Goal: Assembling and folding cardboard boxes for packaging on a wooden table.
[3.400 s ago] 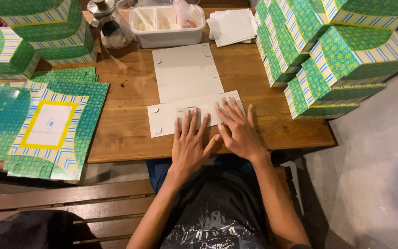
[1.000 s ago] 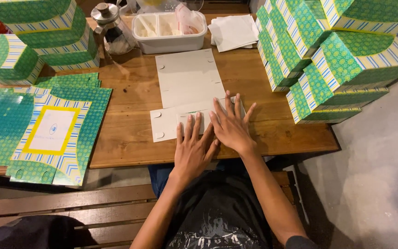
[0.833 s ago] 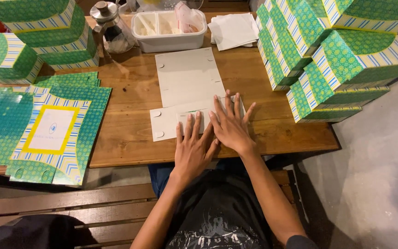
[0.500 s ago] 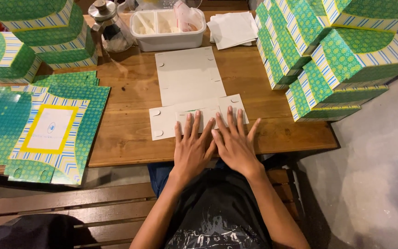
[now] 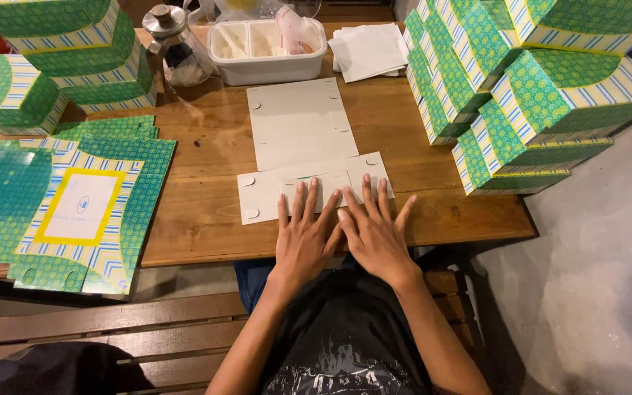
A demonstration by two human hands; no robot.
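Wooden boards make up the table [image 5: 206, 219], and it sits over a grey floor [image 5: 594, 292] with a wooden bench [image 5: 111, 322] below it. On the table lies a flat sheet of grey card [image 5: 298, 128], plain side up, with folds and little round tabs. Its near flap is folded over toward the person. The left hand [image 5: 303, 238] and the right hand [image 5: 376, 234] lie side by side, flat and open, with fingers spread. They hold nothing. The fingertips press down on the near edge of the folded flap, while the palms rest at the table's edge, close to the person's body. The rest of the card stretches away from the hands.

To the left lie flat green patterned cards [image 5: 74, 212] with blue and yellow stripes. Made-up green boxes [image 5: 543, 88] are stacked on the right, and more green boxes [image 5: 67, 58] stand at the far left. At the back sit a white tub [image 5: 268, 67], a glass jar [image 5: 177, 51] and some white papers [image 5: 367, 51].
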